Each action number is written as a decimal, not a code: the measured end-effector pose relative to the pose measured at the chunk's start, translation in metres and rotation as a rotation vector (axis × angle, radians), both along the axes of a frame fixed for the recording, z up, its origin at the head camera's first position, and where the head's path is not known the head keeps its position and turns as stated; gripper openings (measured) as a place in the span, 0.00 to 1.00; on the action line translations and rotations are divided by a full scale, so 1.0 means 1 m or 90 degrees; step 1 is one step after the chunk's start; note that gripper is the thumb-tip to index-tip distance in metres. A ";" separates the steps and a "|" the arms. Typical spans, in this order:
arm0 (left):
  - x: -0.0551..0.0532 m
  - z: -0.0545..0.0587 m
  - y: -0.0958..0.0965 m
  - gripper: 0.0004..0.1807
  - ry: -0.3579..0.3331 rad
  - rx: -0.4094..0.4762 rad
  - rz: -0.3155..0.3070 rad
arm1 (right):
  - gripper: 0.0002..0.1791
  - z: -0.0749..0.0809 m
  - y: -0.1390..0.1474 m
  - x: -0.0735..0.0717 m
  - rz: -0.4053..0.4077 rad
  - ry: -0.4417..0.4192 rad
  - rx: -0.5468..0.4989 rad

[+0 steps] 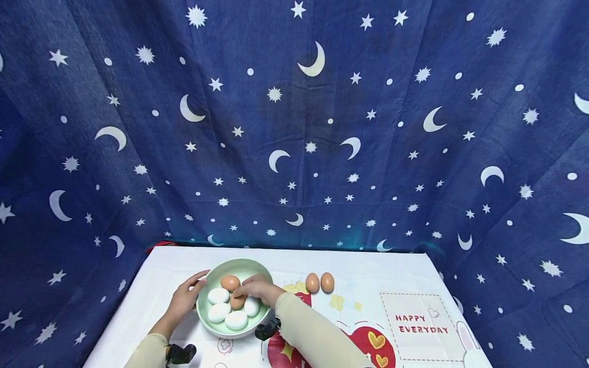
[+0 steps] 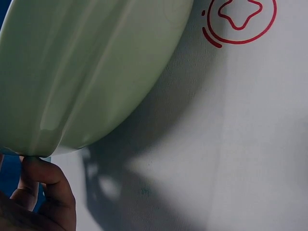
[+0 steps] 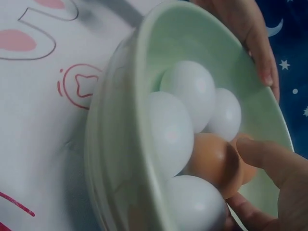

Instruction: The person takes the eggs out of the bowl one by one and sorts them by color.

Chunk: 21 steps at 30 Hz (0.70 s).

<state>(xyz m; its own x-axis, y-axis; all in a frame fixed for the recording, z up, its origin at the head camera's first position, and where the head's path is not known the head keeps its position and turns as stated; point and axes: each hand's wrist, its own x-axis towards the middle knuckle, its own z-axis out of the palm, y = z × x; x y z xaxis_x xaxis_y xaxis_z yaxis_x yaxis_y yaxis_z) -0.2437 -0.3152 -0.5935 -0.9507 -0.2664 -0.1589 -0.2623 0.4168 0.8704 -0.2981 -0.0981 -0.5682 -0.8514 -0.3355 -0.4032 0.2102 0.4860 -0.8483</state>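
A pale green bowl (image 1: 239, 266) stands on the left part of the table, holding several white eggs (image 1: 236, 320) and two brown ones. My left hand (image 1: 185, 298) holds the bowl by its left side, its bent fingers (image 2: 50, 178) touching the outer wall. Inside the bowl, my right hand (image 1: 258, 289) pinches a brown egg (image 3: 214, 163) between thumb and fingers, among the white eggs. The other brown egg (image 1: 230, 282) lies just behind it, partly hidden by the thumb in the right wrist view.
Two more brown eggs (image 1: 319, 282) lie side by side on the table, right of the bowl. The white tablecloth (image 1: 359, 268) carries printed red hearts and lettering. A dark blue curtain (image 1: 294, 153) with moons and stars hangs behind and on both sides.
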 end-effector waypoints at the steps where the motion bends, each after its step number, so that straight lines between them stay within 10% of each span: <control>1: 0.000 0.000 0.000 0.24 0.000 0.000 -0.001 | 0.13 0.000 0.000 0.001 -0.001 0.005 0.007; 21: 0.001 0.003 0.002 0.24 -0.006 0.000 -0.005 | 0.14 -0.001 -0.004 0.007 -0.008 0.065 0.059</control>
<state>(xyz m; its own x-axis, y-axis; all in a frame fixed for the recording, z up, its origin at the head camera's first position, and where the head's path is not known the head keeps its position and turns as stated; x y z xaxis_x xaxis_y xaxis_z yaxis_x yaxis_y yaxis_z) -0.2430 -0.3134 -0.5902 -0.9511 -0.2590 -0.1685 -0.2677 0.4186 0.8678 -0.2912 -0.1023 -0.5692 -0.8935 -0.2902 -0.3426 0.1312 0.5611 -0.8173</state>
